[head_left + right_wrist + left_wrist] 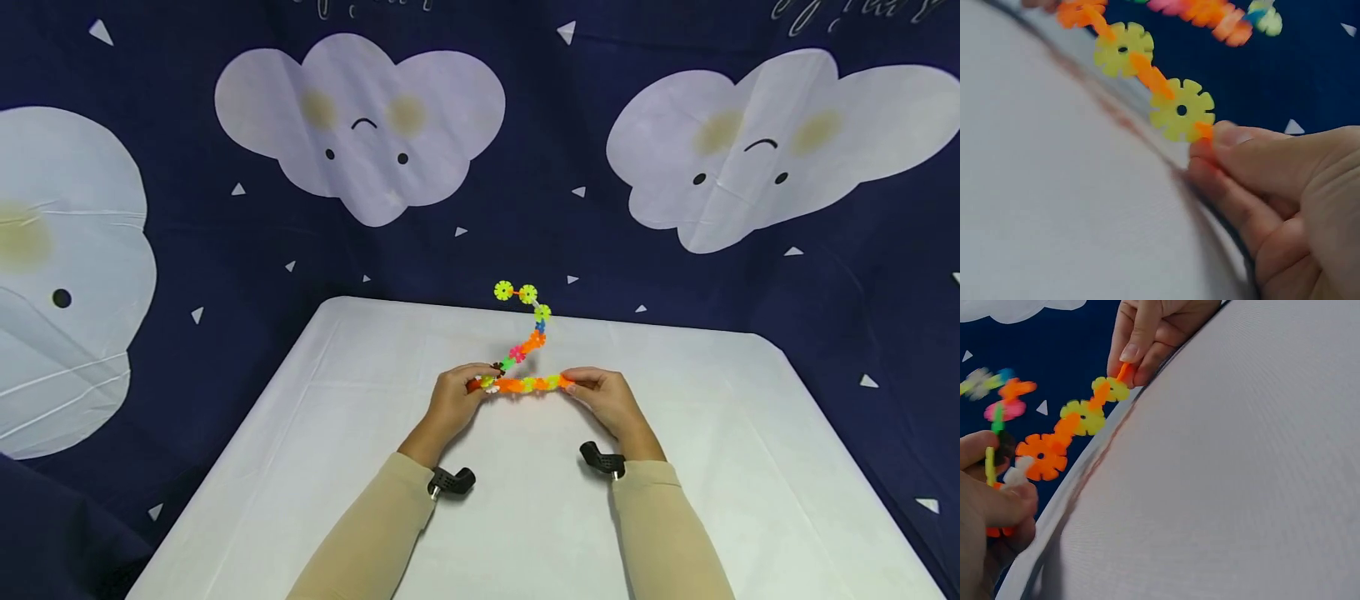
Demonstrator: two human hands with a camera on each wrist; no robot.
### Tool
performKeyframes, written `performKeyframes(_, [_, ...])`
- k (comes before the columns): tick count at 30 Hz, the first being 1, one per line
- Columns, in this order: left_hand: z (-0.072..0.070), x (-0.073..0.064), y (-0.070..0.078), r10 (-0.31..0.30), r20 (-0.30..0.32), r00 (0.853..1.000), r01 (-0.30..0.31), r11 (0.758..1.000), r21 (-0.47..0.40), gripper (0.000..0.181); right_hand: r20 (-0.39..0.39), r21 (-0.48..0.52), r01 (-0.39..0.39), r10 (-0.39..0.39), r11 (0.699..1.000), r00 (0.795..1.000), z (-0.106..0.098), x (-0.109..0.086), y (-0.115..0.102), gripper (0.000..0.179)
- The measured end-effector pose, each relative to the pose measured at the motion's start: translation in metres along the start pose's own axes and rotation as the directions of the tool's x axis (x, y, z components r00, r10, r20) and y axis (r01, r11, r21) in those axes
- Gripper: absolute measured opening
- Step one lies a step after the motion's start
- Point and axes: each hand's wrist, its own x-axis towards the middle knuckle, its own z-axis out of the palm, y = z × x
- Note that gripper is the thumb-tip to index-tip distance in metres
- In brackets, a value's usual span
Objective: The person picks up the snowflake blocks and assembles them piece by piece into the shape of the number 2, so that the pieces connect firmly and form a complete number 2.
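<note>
Between the two hands stretches a chain of interlocking plastic flower discs [528, 384], orange and yellow along this stretch. My left hand [454, 400] grips the chain near its bend, where white, yellow and dark discs [1004, 450] show among the fingers. At the right end my right hand [609, 402] pinches an orange disc [1204, 130] between thumb and fingertips, right beside a yellow disc [1182, 110]. Beyond the left hand the chain curves up and back through green, a pink disc [517, 354], orange and blue to a yellow disc [503, 290] at its far end.
A white-covered table [540, 517] lies under both hands. Behind it hangs a dark blue cloth [540, 167] printed with clouds and small triangles. Black wrist-worn devices [452, 481] stick out by each tan sleeve [375, 525].
</note>
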Motion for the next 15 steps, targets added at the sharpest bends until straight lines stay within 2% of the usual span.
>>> performKeyframes(3, [0.0009, 0.0000, -0.0003, -0.006, -0.056, 0.998, 0.002, 0.998, -0.065, 0.041, -0.022, 0.014, -0.001, 0.001, 1.000, 1.000, 0.0016, 0.0001, -0.0003, 0.025])
performKeyframes(5, [0.0012, -0.0004, -0.0002, -0.019, -0.068, 0.998, 0.012, 0.995, -0.098, 0.041, -0.026, 0.046, -0.013, 0.015, 0.999, 1.000, 0.0017, -0.0007, -0.0002, 0.025])
performKeyframes(11, [0.0012, -0.0006, 0.0001, -0.059, -0.047, 0.997, 0.051, 0.988, -0.148, 0.042, -0.017, 0.143, -0.030, 0.033, 0.989, 0.999, 0.0021, -0.0023, 0.0006, 0.027])
performKeyframes(15, [0.0016, 0.0002, 0.0002, -0.031, -0.042, 0.999, 0.025, 0.989, -0.147, 0.043, -0.004, 0.214, -0.023, 0.024, 0.977, 1.000, 0.0029, -0.0022, 0.0014, 0.028])
